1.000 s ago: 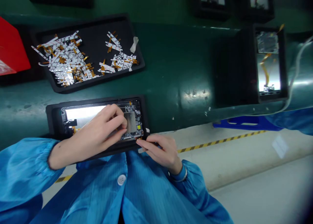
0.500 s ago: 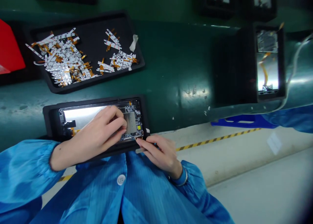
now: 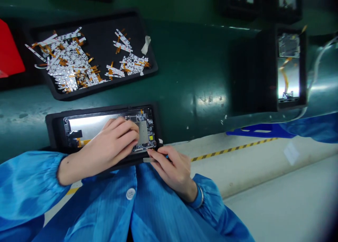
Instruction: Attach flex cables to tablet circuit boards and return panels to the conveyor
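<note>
Shifted slightly leftward since the earlier frame: a flat, narrow, greyish tool (image 3: 148, 160), now poking out farther past the fingers of the bare right hand (image 3: 175, 168). Hardly changed: the bare left hand (image 3: 109, 143), bent over the open, black-framed, tablet-like device (image 3: 89, 124).

Right hand closed around the tool, fingertips gathered at the device's near right corner; cannot tell about anything small between them. Left hand curled, fingertips bunched over the device and hidden by the knuckles; cannot tell about a grip there.

To do this corner work well, judging by the pose: steady the device with light pressure only, hold the tool clear of the components, press straight and evenly, and avoid dragging across the near side.

As for the device: lying flat with insides bared, in a shallow black tray (image 3: 51, 129) at the near edge of the glossy green table (image 3: 185, 94), seemingly jutting past it. At left, a shiny silver panel with a black patch (image 3: 76, 133) and an orange-brown ribbon (image 3: 84, 142), partly under the left hand; at right, a dark circuit board crowded with small parts, a grey metal plate (image 3: 143, 131) and a bright yellow square (image 3: 151, 138).
</note>
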`<state>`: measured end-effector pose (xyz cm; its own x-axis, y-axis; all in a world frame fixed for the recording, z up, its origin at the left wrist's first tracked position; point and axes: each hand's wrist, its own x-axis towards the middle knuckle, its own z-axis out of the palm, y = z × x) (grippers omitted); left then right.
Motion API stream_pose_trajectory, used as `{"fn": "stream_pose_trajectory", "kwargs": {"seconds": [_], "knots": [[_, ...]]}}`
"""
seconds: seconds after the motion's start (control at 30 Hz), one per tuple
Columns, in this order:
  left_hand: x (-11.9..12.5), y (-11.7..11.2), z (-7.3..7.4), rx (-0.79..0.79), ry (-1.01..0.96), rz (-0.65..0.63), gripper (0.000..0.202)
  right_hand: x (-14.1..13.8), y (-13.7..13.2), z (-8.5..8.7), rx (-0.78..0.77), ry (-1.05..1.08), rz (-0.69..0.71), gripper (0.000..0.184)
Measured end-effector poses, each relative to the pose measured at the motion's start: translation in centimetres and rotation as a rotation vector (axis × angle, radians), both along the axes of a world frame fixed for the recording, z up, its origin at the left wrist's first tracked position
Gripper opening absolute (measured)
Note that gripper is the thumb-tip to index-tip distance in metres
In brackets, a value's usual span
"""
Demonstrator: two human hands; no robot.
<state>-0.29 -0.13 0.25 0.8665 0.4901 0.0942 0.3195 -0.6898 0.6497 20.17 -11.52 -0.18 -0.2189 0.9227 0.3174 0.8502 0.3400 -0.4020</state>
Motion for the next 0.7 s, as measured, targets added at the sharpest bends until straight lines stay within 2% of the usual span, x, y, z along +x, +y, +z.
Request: {"fn": "stream_pose_trajectory", "kwargs": {"seconds": [0.13, 0.27, 0.43, 0.7], "knots": [[0.0, -0.1, -0.2, 0.013, -0.001, -0.008, 0.011, 0.2, 0.2, 0.3, -0.011, -0.026, 0.033, 0.022], [0.1, -0.2, -0.3, 0.015, 0.013, -0.02, 0.011, 0.7, 0.8, 0.8, -0.096, -0.037, 0.099, 0.026], [0.2, -0.3, -0.3, 0.0, 0.004, -0.016, 0.011, 1.5, 1.4, 0.5, -0.239, 0.138, 0.098, 0.023], [0.1, -0.2, -0.3, -0.082, 0.013, -0.031, 0.012, 1.3, 1.3, -0.3, -0.301, 0.291, 0.042, 0.008]]}}
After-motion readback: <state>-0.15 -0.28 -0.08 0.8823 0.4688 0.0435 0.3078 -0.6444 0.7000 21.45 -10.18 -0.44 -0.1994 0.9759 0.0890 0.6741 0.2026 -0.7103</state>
